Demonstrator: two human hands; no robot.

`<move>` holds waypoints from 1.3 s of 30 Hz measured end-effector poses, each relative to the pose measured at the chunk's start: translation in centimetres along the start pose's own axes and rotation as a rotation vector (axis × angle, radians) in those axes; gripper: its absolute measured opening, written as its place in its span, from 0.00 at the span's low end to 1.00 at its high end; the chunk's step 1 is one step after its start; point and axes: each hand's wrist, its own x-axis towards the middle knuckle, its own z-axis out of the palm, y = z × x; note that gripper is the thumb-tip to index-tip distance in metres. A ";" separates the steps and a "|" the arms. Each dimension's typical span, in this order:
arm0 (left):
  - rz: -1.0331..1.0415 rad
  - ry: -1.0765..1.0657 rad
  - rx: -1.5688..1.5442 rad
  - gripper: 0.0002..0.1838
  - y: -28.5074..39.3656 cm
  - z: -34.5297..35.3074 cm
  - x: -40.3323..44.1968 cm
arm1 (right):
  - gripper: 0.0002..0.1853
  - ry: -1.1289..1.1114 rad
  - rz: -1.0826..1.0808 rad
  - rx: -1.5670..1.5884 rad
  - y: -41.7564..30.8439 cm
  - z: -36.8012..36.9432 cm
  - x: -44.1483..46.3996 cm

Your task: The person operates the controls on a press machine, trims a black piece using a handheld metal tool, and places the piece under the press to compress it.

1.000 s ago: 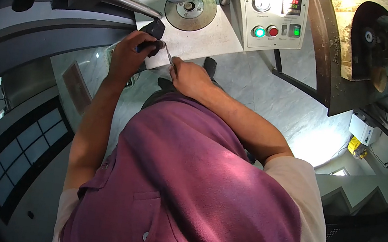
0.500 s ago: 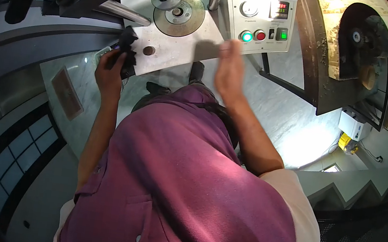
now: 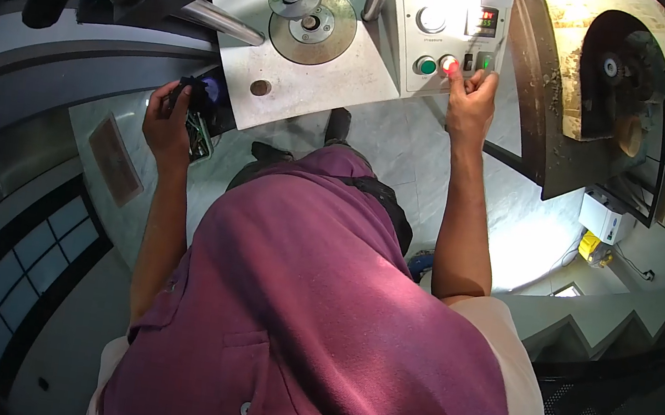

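My left hand (image 3: pixel 165 123) is closed around a crumpled black cloth-like piece (image 3: pixel 193 101), held just off the left edge of the pale machine table (image 3: pixel 314 92). On the control panel (image 3: pixel 408 16), the thumb of my right hand (image 3: pixel 472 104) is on the lit red button (image 3: pixel 449 65). Its other fingers are curled in, close below the green rocker switch (image 3: pixel 486 61). Beside the red button sits an unlit green button (image 3: pixel 426 66). A round disc (image 3: pixel 333 40) lies flat on the table, with a smaller plate (image 3: pixel 294 1) on a threaded spindle above it.
Metal posts (image 3: pixel 226 23) rise around the table. To the right stands a dark housing with a wheel (image 3: pixel 610 68) inside. An open tray of small items (image 3: pixel 200 144) sits below my left hand. A yellow object (image 3: pixel 594 246) lies near a white box (image 3: pixel 605 211).
My right hand has moved right onto the panel's red button, which now glows; the green button's light has gone out. My left hand has drawn the black piece leftward from the table's edge.
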 end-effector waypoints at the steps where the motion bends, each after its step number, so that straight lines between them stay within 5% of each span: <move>1: 0.003 -0.006 -0.006 0.13 -0.1 0.1 -0.1 | 0.25 -0.021 0.010 0.000 0.1 0.0 0.1; 8: -0.023 -0.050 -0.051 0.15 0.7 -1.3 -0.5 | 0.20 0.065 -0.078 0.270 -1.4 0.6 -3.8; 10: -0.008 -0.052 -0.115 0.15 1.9 -1.5 -0.9 | 0.19 -0.178 -0.085 0.588 -1.4 1.8 -5.3; 12: -0.312 -0.066 -0.420 0.14 4.3 -1.5 -1.9 | 0.20 -0.299 -0.131 0.545 -5.0 2.8 -7.9; 14: -0.147 -0.215 -0.301 0.14 4.1 -2.2 -2.9 | 0.18 -0.600 -0.014 0.702 -10.2 2.8 -10.4; 16: -0.083 -0.334 -0.238 0.15 5.3 -1.6 -3.9 | 0.15 -0.679 -0.362 0.682 -12.4 4.9 -12.1; 17: -0.332 -0.412 -0.358 0.15 6.0 -1.6 -4.1 | 0.13 -0.689 -0.403 0.688 -13.8 5.3 -13.2; 22: -0.322 -0.609 -0.389 0.21 4.9 -3.4 -5.7 | 0.11 -0.691 -0.566 0.677 -16.3 7.3 -16.2; 26: -0.544 -0.785 -0.714 0.23 5.7 -5.2 -6.1 | 0.11 -0.764 -0.512 0.621 -16.6 8.5 -17.8; 29: -0.337 -0.960 -0.369 0.22 6.9 -5.5 -6.1 | 0.13 -0.822 -0.388 0.641 -17.4 10.0 -19.2; 36: -0.303 -0.877 -0.438 0.12 4.1 -8.1 -5.6 | 0.15 -1.082 -0.190 0.751 -18.9 10.3 -20.9; 39: -0.333 -0.753 -0.699 0.10 5.0 -9.0 -5.4 | 0.24 -1.168 -0.064 0.711 -18.9 9.0 -20.7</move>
